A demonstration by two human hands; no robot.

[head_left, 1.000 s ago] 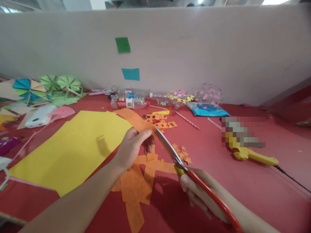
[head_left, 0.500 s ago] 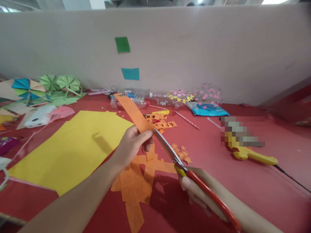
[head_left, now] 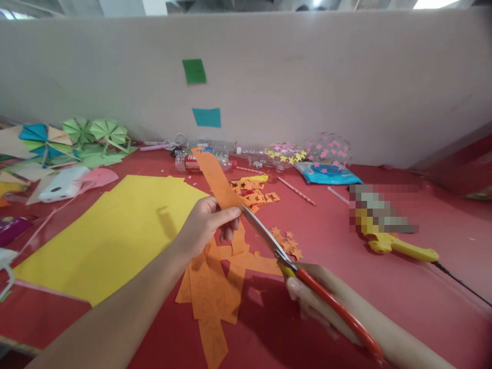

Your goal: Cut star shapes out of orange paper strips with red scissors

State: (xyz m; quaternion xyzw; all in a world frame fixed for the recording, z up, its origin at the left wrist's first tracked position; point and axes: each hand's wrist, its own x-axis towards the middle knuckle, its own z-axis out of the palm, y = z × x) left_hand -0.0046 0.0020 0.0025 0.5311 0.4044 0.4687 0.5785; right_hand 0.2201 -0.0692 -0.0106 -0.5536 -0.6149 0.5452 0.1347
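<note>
Between its thumb and fingers, my left hand (head_left: 209, 223) pinches the lower end of an orange paper strip (head_left: 215, 177) that stands up and leans left. My right hand (head_left: 313, 292) is wrapped round scissors (head_left: 326, 297) with red handles. Their blades look nearly closed, the tips touching or very close to the strip's edge beside my left thumb. Below my hands lie several overlapping orange paper pieces (head_left: 215, 292). Small orange stars (head_left: 286, 243) are piled right of the blades. Orange strips with star-shaped holes (head_left: 255, 192) lie behind the scissors.
Yellow sheets (head_left: 115, 230) cover the left. At right rests a yellow tool (head_left: 403, 248) with a black cord, partly pixelated. Plastic bottles (head_left: 192, 161), a striped straw (head_left: 295, 191) and a blue packet (head_left: 328, 174) lie near the wall. Paper umbrellas (head_left: 109, 132) are at back left.
The orange strip has turned to stand more upright, its top shifting right. My left hand has moved slightly left, and the scissor tips have shifted slightly left and down.
</note>
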